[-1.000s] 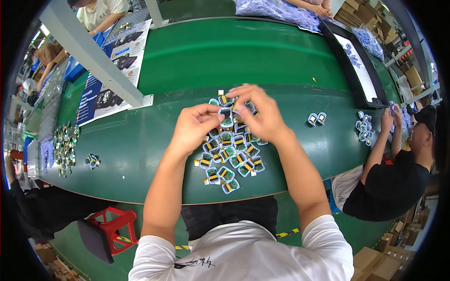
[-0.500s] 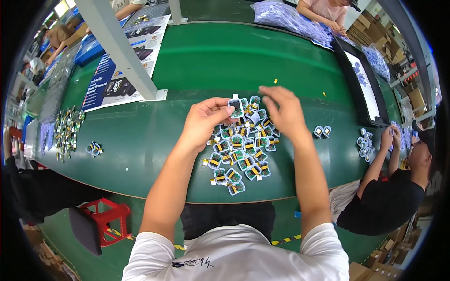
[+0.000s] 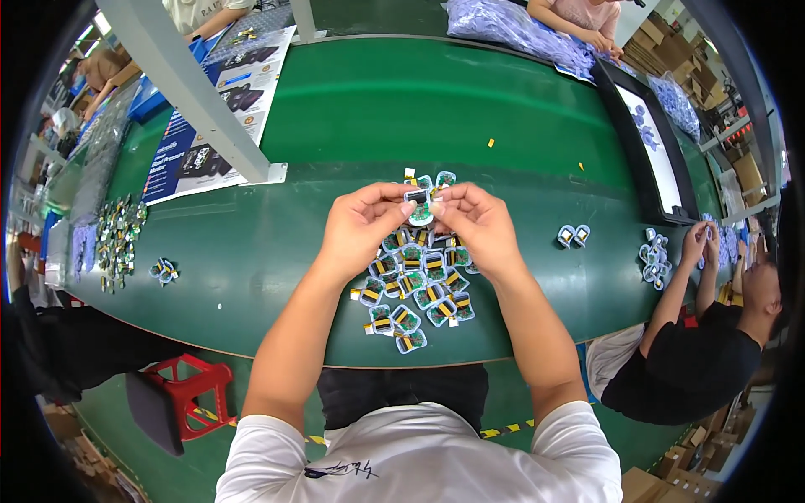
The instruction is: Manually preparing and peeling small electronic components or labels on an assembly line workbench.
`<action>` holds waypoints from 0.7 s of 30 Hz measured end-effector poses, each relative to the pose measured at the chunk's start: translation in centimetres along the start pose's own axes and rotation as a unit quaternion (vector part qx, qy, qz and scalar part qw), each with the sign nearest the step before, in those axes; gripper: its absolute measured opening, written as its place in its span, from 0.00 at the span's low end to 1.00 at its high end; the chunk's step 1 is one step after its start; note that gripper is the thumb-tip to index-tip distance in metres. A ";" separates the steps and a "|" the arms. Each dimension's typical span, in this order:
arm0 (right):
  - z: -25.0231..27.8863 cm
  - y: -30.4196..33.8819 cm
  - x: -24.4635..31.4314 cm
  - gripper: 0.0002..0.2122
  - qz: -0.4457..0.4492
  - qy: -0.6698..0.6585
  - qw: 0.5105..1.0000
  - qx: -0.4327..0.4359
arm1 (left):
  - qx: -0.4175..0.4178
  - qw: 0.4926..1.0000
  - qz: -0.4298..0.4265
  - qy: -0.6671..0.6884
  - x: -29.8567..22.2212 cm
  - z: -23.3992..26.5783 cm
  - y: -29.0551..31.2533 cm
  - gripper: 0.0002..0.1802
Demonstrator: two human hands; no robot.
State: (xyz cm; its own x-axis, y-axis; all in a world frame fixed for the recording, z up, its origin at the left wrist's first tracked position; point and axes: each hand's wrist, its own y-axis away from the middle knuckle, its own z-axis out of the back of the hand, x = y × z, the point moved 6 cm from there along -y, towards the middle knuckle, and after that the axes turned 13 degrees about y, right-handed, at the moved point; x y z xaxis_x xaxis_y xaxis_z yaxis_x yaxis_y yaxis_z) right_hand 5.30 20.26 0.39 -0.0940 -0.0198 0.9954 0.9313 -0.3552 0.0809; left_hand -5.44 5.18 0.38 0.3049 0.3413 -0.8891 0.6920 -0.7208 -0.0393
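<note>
A small case [image 3: 420, 216] with a pale rounded rim, a dark block in its upper part and a green board below, is held up between both hands, just above the far part of a pile [image 3: 411, 272] of similar cases on the green desk [image 3: 277, 251]. Its left edge is pinched between the thumb and fingers of the left hand [image 3: 369, 220]. The right edge is pinched in the same way by the right hand [image 3: 471, 220], although the exact contact of its fingertips is partly hidden.

Half a second ago, the case was held by the left hand alone, while the right hand was held apart to the right with its fingers spread. Now it has been brought in, so the case is gripped from two sides, and both hands are judged to be occupied with this one piece.

The pile is spread below the hands, toward the near edge of the desk. Well apart to the right, a pair of cases [image 3: 566, 237] is set down; to the left, a small cluster [image 3: 165, 270] is left near a heap of green and yellow parts [image 3: 119, 243]. A black-rimmed tray [image 3: 616, 109] is placed farther off.
</note>
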 end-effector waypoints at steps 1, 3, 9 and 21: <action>0.2 0.0 0.3 0.08 0.024 -0.011 1.000 -0.010 | 0.003 1.000 -0.003 -0.008 0.0 0.0 0.0 0.15; 0.6 0.2 0.9 0.08 0.073 -0.032 0.996 -0.031 | 0.003 1.000 0.002 -0.022 0.1 0.0 -0.1 0.14; -0.3 1.6 4.2 0.07 0.264 0.226 0.936 -0.064 | 0.009 0.999 -0.004 -0.031 0.6 0.7 -0.3 0.14; -0.1 1.5 4.1 0.04 0.277 0.365 0.881 -0.120 | 0.057 0.991 0.118 -0.012 0.7 -0.4 0.2 0.19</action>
State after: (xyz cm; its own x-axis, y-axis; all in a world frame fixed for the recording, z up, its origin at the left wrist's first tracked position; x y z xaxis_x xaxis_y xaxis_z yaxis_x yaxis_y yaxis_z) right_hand 6.32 19.55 4.64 0.0678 -0.8169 0.5727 0.8128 -0.2877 -0.5066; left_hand -4.86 5.51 -0.08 0.4322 0.1412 -0.8907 0.5242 -0.8430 0.1207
